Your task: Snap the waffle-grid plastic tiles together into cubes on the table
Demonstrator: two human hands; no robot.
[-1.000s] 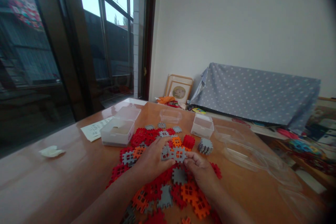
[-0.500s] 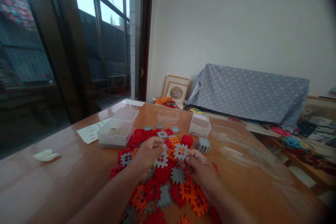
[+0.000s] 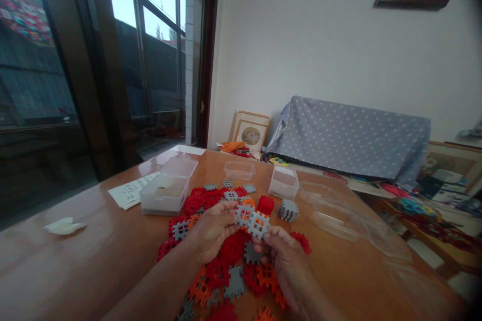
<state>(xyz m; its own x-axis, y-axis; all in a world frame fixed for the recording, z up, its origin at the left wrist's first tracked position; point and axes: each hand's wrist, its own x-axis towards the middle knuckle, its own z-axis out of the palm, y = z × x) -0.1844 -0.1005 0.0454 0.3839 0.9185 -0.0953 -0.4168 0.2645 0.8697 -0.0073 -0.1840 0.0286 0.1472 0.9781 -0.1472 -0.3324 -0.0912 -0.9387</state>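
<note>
Over a pile of plastic tiles, my left hand (image 3: pixel 216 228) pinches a grey window-patterned interlocking tile (image 3: pixel 244 214) by its left edge. My right hand (image 3: pixel 284 256) grips a second grey interlocking tile (image 3: pixel 259 224) at its lower right corner. The two tiles meet or overlap at their edges; I cannot tell whether they are joined. Below lie red tiles (image 3: pixel 231 251), orange tiles (image 3: pixel 199 286) and a plain grey tile (image 3: pixel 236 282). A stack of grey tiles (image 3: pixel 288 210) and a stack of red tiles (image 3: pixel 265 204) stand just beyond my right hand.
A lidded clear box (image 3: pixel 164 198) stands at the left beside a sheet of handwritten paper (image 3: pixel 130 193). Another clear box (image 3: pixel 283 183) is at the back. Transparent trays (image 3: pixel 339 220) lie along the right. A crumpled white scrap (image 3: pixel 65 225) rests on the wooden table (image 3: pixel 109 246).
Both hands have brought their grey tiles together, the left tile rising and the right one moving slightly down. The view has tilted up a little.
</note>
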